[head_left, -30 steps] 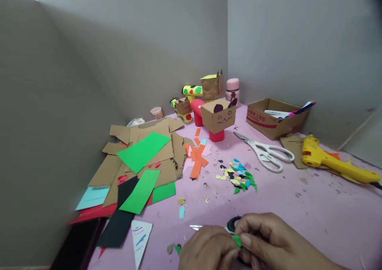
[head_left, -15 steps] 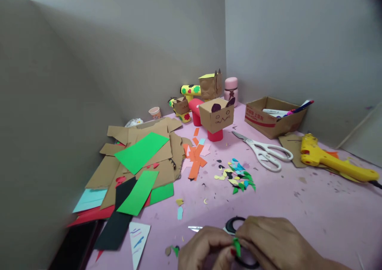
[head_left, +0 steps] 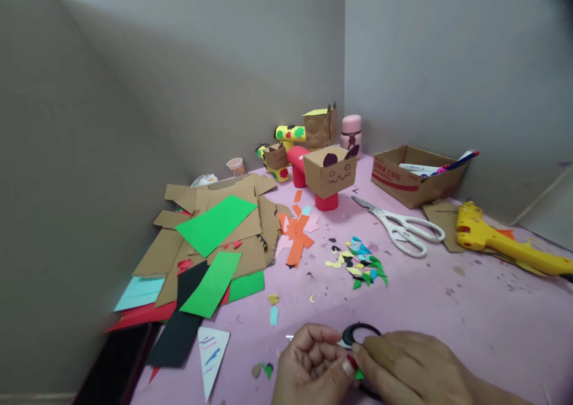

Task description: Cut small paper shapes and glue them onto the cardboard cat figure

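Both hands dropped lower vs half a sec ago; green scrap now nearly hidden, pinched btwn left hand & right hand at near table edge. Black-handled scissors touch the knuckles. Bare pink table to the right; paper bits ahead, card pile left, grey walls close.

Left hand: our fingers curl inward into a loose fist, thumb tip pressed toward the right hand.
Right hand: back upward, our fingers reach left, fingertips meeting the left thumb.
Wrists: low, at the bottom edge.
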The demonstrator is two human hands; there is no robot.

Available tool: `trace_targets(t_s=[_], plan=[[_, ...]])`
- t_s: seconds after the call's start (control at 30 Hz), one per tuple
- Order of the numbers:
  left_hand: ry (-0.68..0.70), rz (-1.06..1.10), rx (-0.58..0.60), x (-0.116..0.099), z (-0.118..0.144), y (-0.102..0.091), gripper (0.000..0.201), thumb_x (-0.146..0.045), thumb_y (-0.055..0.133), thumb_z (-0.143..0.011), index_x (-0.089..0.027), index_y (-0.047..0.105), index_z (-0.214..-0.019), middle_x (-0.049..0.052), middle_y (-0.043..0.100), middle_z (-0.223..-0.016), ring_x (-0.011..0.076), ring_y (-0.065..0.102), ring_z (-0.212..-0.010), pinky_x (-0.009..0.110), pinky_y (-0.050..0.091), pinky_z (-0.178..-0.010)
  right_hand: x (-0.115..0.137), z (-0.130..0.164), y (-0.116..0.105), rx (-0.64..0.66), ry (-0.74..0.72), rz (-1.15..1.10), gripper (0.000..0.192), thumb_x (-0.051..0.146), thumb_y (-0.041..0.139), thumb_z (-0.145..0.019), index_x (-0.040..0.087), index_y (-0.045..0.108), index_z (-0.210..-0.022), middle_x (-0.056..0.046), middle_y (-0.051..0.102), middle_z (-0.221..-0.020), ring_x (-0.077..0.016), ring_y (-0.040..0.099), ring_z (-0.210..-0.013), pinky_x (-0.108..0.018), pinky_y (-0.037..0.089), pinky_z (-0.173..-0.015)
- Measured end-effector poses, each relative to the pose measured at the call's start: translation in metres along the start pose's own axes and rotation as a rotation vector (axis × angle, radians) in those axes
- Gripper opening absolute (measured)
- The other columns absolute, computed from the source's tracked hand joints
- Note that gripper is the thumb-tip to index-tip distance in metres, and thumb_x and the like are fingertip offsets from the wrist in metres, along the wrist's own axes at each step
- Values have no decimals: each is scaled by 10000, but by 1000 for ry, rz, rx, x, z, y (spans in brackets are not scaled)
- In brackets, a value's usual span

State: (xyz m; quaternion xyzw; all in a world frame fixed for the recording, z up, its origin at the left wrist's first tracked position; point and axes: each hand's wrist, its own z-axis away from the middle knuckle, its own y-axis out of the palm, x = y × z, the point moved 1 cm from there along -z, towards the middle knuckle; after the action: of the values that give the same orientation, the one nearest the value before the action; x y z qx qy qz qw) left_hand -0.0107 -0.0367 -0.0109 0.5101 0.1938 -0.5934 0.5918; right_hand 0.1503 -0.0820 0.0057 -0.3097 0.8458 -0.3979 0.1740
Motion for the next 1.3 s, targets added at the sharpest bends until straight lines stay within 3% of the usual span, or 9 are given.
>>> trace_targets(t_s=[0.3,0.53,0.67,0.77,0.83,0.93,1.03,1.2,1.3], plan=[[-51,117,103,6,-7,-7,457,-295,892,-477,-164,545,-743,-38,661,-518,70,564,-434,197,390,-510,-3,7,7,11,39,-152,349,116,290,-967,113,624,-1065,-89,780,-831,-184,725,-738,-263,569,-645],[-131,133,70,6,-6,-7,498,-304,902,-446,-162,533,-749,-17,680,-550,79,580,-443,175,377,-457,-7,4,1,72,-54,-144,346,94,312,-944,87,640,-1054,-109,779,-870,-208,726,-708,-284,576,-599],[-164,118,46,6,-5,-6,516,-312,904,-426,-165,535,-754,-37,666,-543,84,585,-450,177,395,-466,-8,0,-2,71,-23,-192,333,82,337,-932,86,650,-1048,-129,775,-854,-224,720,-722,-299,565,-611],[-18,52,17,2,-3,-5,469,-336,890,-447,-163,545,-713,-20,667,-534,85,581,-475,180,396,-501,-8,-3,1,-6,120,-426,306,171,367,-955,117,666,-995,-120,759,-755,-198,701,-654,-265,548,-575],[100,-15,-44,-1,0,-5,418,-337,875,-478,-159,560,-687,-12,671,-553,82,582,-510,175,399,-532,-8,-4,7,-12,353,-716,336,304,385,-958,140,675,-911,-103,726,-702,-174,673,-620,-244,530,-562],[183,-76,-111,-5,3,-4,363,-319,855,-515,-156,568,-667,-14,661,-569,82,578,-541,165,397,-542,-6,-4,18,136,813,-1177,460,487,375,-921,141,640,-774,-56,638,-623,-141,589,-542,-242,471,-517],[168,-87,-108,-7,5,-2,348,-303,848,-520,-154,562,-650,-28,639,-558,71,557,-529,156,384,-527,0,-3,24,231,1051,-1424,433,551,488,-845,145,594,-738,5,555,-588,-110,499,-514,-229,393,-501],[106,-75,-59,-6,4,0,379,-315,865,-487,-147,560,-637,-42,628,-551,48,540,-514,144,364,-521,3,-4,19,245,1054,-1291,282,425,604,-802,148,613,-748,30,524,-570,-113,470,-532,-224,388,-517],[41,-26,15,-4,1,0,418,-341,873,-478,-152,542,-648,-43,635,-533,54,554,-489,161,377,-519,0,-4,14,202,791,-1016,222,310,520,-860,165,635,-737,-10,602,-607,-130,558,-550,-211,440,-522]])
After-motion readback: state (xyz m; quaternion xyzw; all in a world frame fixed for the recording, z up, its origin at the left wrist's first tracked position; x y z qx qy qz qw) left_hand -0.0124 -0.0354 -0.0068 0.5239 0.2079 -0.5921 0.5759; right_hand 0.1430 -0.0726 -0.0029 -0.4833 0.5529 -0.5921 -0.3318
